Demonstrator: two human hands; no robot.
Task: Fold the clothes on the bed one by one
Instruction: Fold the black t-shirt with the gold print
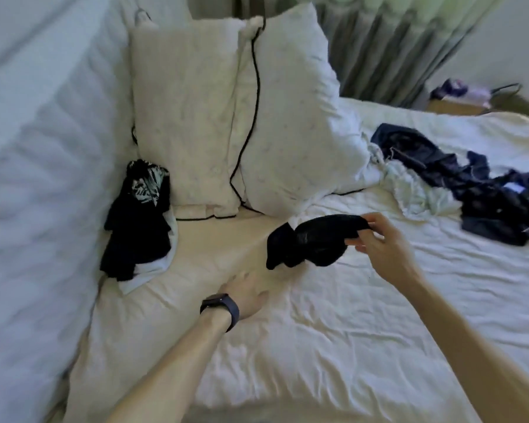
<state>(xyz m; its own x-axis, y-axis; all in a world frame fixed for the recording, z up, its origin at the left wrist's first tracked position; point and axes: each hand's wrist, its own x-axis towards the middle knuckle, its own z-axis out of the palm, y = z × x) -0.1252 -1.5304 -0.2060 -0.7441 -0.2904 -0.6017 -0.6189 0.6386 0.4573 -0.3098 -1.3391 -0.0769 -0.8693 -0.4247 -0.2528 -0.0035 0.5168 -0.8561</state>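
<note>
My right hand [379,239] is shut on one end of a small black garment [309,242], which hangs just above the white bed sheet [318,331] in the middle of the view. Below and left of it, my left hand [248,293] lies flat on the sheet with fingers apart, a dark watch on the wrist. A stack of dark folded clothes [138,221], one with a leaf print on top, sits at the left by the pillows. A heap of unfolded dark blue clothes [477,184] lies at the right on a crumpled pale cloth [416,187].
Two white pillows with black piping [226,117] lean at the head of the bed. A padded white wall [37,148] runs along the left. Curtains [394,41] hang behind, and a cardboard box [458,105] with items stands at the far right.
</note>
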